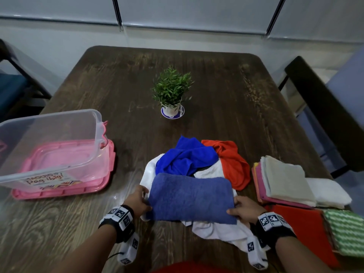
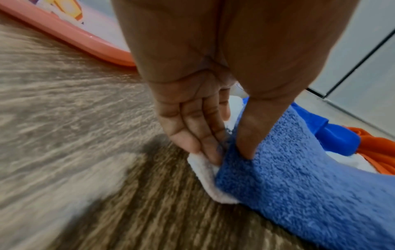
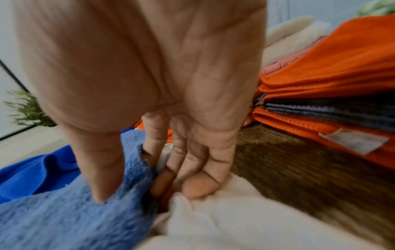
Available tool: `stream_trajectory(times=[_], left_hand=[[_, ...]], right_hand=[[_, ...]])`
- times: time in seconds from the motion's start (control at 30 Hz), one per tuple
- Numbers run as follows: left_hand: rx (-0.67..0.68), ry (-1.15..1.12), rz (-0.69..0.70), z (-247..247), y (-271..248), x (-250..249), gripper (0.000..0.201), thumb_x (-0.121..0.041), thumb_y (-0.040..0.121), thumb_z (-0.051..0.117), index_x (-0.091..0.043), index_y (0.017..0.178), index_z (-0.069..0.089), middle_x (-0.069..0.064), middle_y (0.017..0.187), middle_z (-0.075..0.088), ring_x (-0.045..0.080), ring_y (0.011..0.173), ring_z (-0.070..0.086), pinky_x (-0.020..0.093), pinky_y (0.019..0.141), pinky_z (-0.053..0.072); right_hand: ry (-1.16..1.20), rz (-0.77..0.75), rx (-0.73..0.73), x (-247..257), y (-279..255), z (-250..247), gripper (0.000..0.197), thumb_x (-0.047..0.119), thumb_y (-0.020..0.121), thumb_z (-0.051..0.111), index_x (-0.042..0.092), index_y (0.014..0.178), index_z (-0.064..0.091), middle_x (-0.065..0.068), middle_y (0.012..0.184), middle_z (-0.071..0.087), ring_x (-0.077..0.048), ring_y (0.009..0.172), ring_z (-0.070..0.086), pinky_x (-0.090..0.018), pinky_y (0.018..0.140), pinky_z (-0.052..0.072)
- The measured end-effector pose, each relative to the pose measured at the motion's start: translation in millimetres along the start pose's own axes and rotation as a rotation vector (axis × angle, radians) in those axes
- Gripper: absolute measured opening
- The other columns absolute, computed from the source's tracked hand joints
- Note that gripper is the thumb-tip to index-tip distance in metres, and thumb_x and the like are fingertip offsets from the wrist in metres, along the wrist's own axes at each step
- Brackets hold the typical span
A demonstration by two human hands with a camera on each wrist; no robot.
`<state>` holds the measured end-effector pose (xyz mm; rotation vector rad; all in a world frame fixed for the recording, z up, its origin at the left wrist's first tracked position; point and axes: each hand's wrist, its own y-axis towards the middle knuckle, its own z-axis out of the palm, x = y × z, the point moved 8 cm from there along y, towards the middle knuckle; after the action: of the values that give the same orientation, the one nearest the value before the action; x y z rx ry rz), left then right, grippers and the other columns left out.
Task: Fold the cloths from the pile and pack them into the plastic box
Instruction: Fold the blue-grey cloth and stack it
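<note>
A periwinkle-blue towel (image 1: 189,196), folded into a rectangle, lies on top of the cloth pile near the table's front edge. My left hand (image 1: 140,200) pinches its left end, thumb on top and fingers underneath (image 2: 233,152). My right hand (image 1: 239,208) pinches its right end the same way (image 3: 128,189). Under it sit a white cloth (image 1: 220,231), a royal-blue cloth (image 1: 185,156) and an orange cloth (image 1: 234,164). The clear plastic box (image 1: 49,146) stands at the left on its pink lid (image 1: 65,192), with nothing in it.
Folded cloths are stacked at the right: beige on pink (image 1: 283,180), white (image 1: 329,192), orange (image 1: 299,231) and green-patterned (image 1: 346,231). A small potted plant (image 1: 172,93) stands mid-table. Chairs flank the table on both sides.
</note>
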<state>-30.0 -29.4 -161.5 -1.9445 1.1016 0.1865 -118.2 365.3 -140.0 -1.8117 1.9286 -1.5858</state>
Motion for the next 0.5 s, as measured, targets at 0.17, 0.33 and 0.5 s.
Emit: stream_trajectory(times=[0.17,0.33,0.5], left_hand=[[-0.006,0.056,0.013,2,-6,-14,0.083,-0.025,0.068,0.080,-0.021,0.135,0.031,0.004,0.105,0.065,0.018,0.093,0.064,0.027,0.074,0.049],[-0.224,0.219,0.209,-11,-24,-64,0.074,-0.033,0.074,0.073,-0.020,0.136,0.035,0.011,0.131,0.040,0.030,0.117,0.051,0.035,0.098,0.043],[-0.085,0.272,0.310,12,-20,-87,0.040,-0.041,0.080,0.064,-0.024,0.115,0.055,0.004,0.117,0.057,0.024,0.107,0.058,0.033,0.091,0.047]], right_hand=[[0.171,0.056,-0.001,1,-4,9,0.016,0.001,0.084,0.072,0.009,0.079,0.059,0.005,0.050,0.061,-0.005,0.043,0.055,-0.022,0.049,0.040],[0.314,0.163,-0.063,-4,-4,4,0.024,-0.006,0.078,0.074,0.008,0.079,0.054,-0.010,0.056,0.052,-0.019,0.046,0.045,-0.024,0.043,0.033],[0.327,0.062,-0.079,14,-13,-3,0.031,-0.010,0.079,0.065,0.016,0.087,0.048,-0.014,0.080,0.049,-0.018,0.053,0.044,-0.021,0.041,0.029]])
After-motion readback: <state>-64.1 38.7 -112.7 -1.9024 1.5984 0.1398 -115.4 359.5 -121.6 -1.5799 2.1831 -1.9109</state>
